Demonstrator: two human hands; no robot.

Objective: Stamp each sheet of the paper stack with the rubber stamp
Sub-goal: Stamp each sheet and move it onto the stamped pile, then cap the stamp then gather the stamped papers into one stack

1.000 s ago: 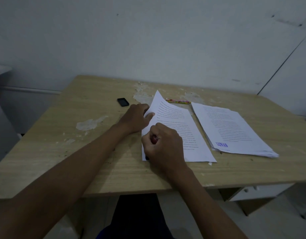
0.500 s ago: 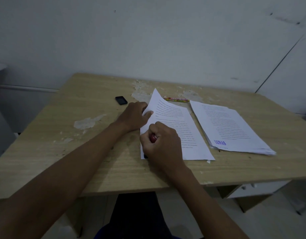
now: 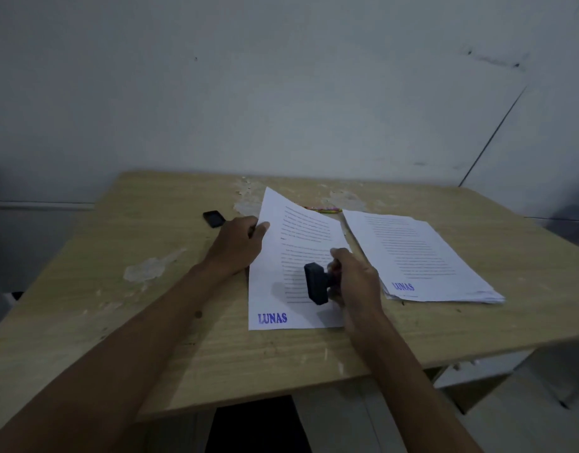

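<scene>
A printed sheet (image 3: 301,237) lies in the middle of the wooden table (image 3: 124,322), its far left corner curled up. A blue "LUNAS" stamp mark (image 3: 272,318) shows at its near left corner. My left hand (image 3: 237,245) pinches the sheet's left edge. My right hand (image 3: 355,281) holds the rubber stamp (image 3: 316,283) by its handle, lifted off the paper and tipped sideways, its black block facing left. To the right lies a paper stack (image 3: 418,256) whose top sheet carries the same blue mark (image 3: 403,286).
A small black ink pad (image 3: 214,219) sits on the table left of my left hand. A coloured pencil (image 3: 324,209) lies beyond the sheets. The table's near edge runs just below the stamped sheet; a wall stands close behind the table.
My right hand lifted the stamp off the sheet's near left corner and moved right, uncovering a fresh "LUNAS" mark. My left hand kept hold of the sheet's edge.
</scene>
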